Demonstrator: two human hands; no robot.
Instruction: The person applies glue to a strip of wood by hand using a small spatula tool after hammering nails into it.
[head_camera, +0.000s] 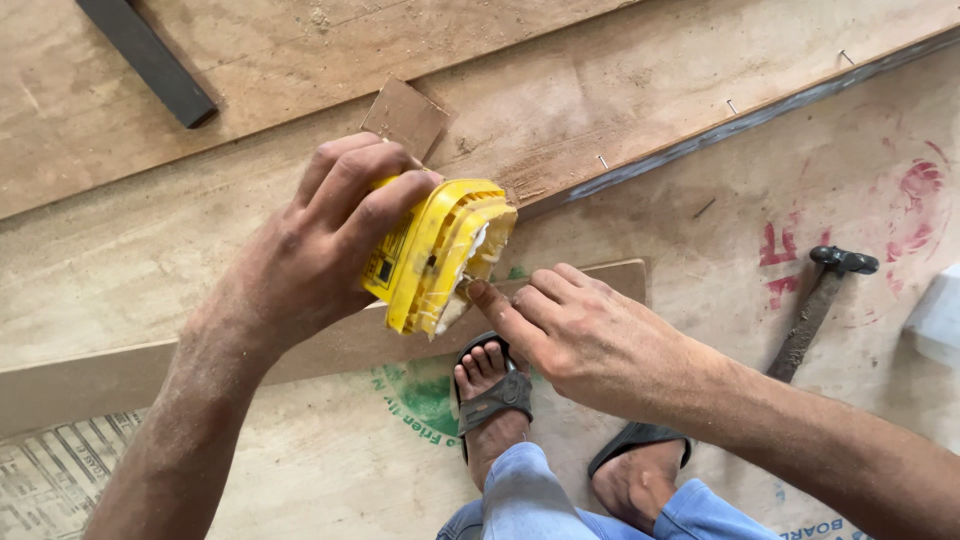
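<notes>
My left hand (315, 245) grips a yellow plastic tub (435, 250) tilted on its side, its open mouth facing right with white paste smeared around the rim. My right hand (575, 335) is next to the opening, with its index fingertip pushed into the white paste at the tub's mouth. Just below the tub lies a long narrow wooden strip (330, 345). My feet in sandals (490, 395) stand beneath the hands.
Large plywood sheets (640, 90) cover the floor, some with small nails sticking up along an edge. A hammer (815, 305) lies at right. A dark metal bar (150, 60) rests at top left, and a small square board piece (405, 115) sits behind the tub.
</notes>
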